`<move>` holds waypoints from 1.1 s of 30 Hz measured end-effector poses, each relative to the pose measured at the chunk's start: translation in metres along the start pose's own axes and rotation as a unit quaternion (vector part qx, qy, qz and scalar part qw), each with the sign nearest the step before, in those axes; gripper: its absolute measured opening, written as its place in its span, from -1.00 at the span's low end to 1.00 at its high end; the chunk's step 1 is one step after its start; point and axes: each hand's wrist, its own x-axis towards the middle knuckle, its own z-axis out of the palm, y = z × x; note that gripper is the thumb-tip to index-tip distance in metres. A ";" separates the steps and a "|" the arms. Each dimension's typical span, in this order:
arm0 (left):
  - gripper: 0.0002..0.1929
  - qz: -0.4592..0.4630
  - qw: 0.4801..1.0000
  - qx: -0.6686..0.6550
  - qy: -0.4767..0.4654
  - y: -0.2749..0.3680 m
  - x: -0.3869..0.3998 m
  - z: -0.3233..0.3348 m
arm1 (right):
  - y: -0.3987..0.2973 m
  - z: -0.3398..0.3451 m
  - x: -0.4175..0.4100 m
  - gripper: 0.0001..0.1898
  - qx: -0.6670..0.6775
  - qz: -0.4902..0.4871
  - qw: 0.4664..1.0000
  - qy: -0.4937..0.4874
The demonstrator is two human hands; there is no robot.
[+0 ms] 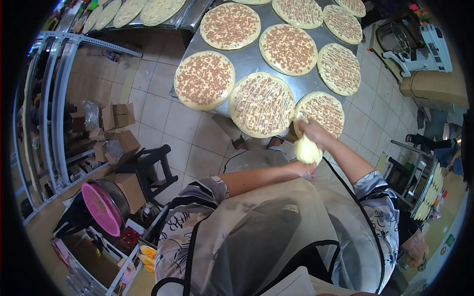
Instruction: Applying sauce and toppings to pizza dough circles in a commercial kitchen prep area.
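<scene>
My right hand (314,132) grips the twisted upper part of a piping bag filled with pale yellow cream (308,150), its narrow end by the near right round. My left hand (304,168) is closed around the bag's lower end, close to my apron. Beside the bag lies a flat round base with brown bits and pale piped lines (320,113). To its left, a larger round with piped stripes (262,104) overhangs the table edge. Further left, a round has brown bits but no stripes (204,80). Several more rounds cover the metal table (244,63).
A black stool (155,174) stands on the tiled floor at left, near open cardboard boxes (118,116) and a pink basket (102,209). A metal rack (55,111) is at far left. A stand mixer (422,55) is at upper right. Another person (446,155) is at far right.
</scene>
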 end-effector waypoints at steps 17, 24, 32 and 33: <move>-0.78 0.249 0.812 0.507 0.151 -0.010 -0.116 -0.028 | 0.020 0.095 -0.079 -0.52 0.432 -0.150 0.889 -0.015; -0.78 0.413 0.587 0.676 0.167 -0.024 -0.148 -0.017 | 0.043 0.116 -0.109 -0.52 0.525 -0.166 0.834 -0.020; -0.79 0.396 0.580 0.703 0.109 -0.046 -0.166 0.009 | 0.067 0.131 -0.143 -0.40 0.472 -0.188 0.859 -0.067; -0.80 0.394 0.604 0.687 0.091 -0.045 -0.167 0.011 | 0.071 0.132 -0.147 -0.40 0.475 -0.196 0.855 -0.061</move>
